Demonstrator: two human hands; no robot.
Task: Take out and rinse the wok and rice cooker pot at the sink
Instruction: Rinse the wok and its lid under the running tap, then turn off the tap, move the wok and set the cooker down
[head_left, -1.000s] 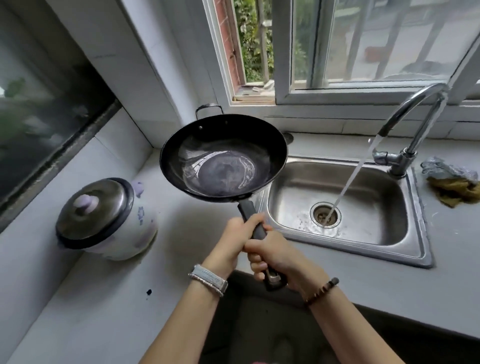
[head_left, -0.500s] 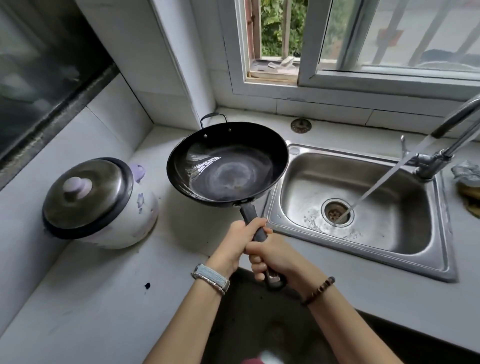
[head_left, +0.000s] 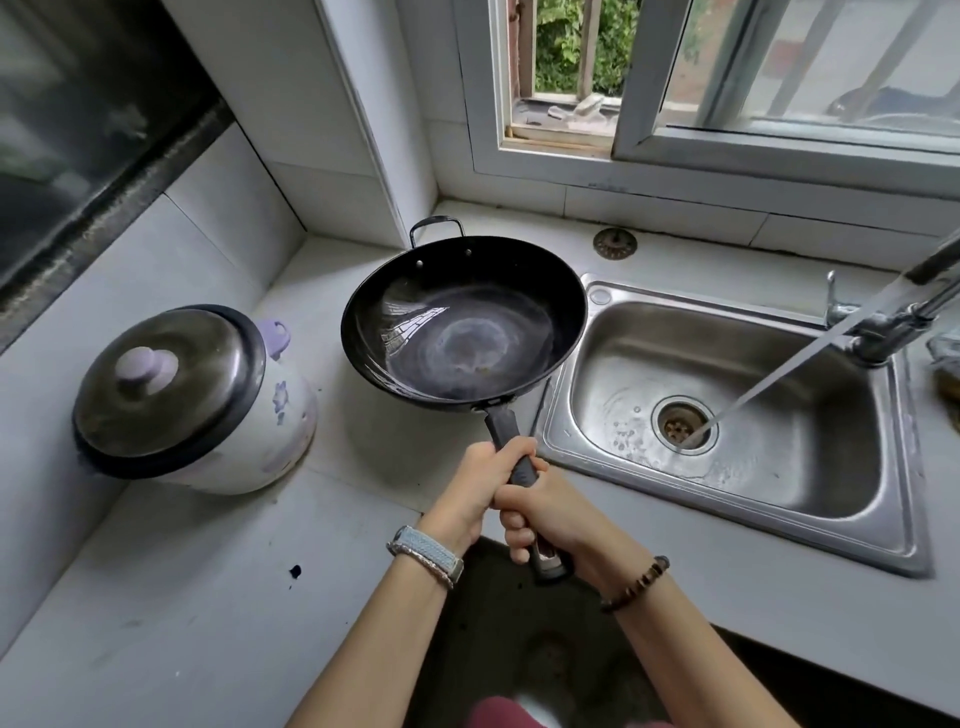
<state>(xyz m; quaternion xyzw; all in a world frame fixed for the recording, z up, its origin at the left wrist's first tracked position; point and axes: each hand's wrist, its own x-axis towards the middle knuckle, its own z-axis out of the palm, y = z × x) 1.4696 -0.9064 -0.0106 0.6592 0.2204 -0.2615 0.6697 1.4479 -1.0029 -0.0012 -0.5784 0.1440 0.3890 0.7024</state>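
We hold the wok (head_left: 462, 322) level above the worktop (head_left: 182, 597), just left of the sink (head_left: 779, 467). Our left hand (head_left: 475, 483) and right hand (head_left: 545, 512) both wrap their fingers (head_left: 511, 522) round its long handle (head_left: 506, 431). It looks heavy, rigid and slick inside, so this two-handed hold seems wise.

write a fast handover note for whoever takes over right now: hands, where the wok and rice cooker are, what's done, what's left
Left hand: grips the wok handle, nearer the pan.
Right hand: grips the same handle behind it, near the end.
Wok: held in the air over the counter, just left of the sink, not under the water.
Rice cooker: on the counter at the left, lid on; its pot is not visible.
Done: wok is out, faucet is running into the drain.
Left: rinse the wok under the stream, then take out and rinse the rice cooker pot.
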